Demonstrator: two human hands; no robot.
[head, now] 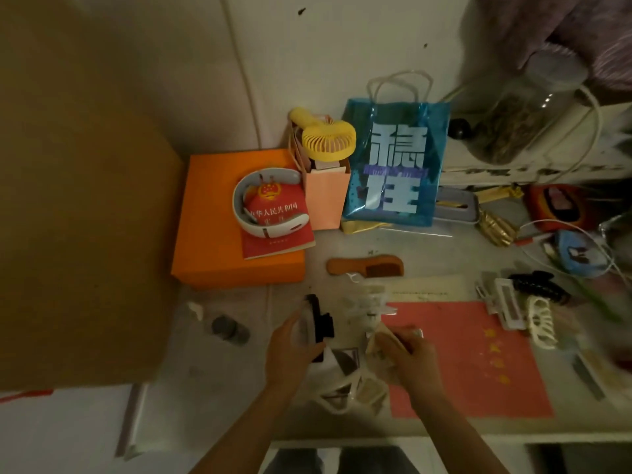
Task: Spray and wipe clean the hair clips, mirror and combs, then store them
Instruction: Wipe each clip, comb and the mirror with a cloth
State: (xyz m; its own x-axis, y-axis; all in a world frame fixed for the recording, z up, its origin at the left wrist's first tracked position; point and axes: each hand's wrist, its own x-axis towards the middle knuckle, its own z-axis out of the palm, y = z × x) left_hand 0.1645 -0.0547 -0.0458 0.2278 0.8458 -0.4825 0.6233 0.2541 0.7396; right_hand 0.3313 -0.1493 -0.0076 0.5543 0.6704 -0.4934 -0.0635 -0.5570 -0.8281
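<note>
Near the desk's front edge, the left hand (294,350) grips a black comb (319,325) above a white bag (342,381), while the right hand (405,354) pinches a crumpled cloth (376,343). Beyond lie a wooden comb (366,266) and, to the right, white and black hair clips (523,299) beside a red sheet (461,357).

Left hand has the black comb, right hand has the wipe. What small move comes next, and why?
Probably bring the crumpled pale wipe in the right hand onto the black comb that the left hand grips, and rub along it. The two are close but apart, and the brown wooden comb and the clips still lie waiting on the table.
</note>
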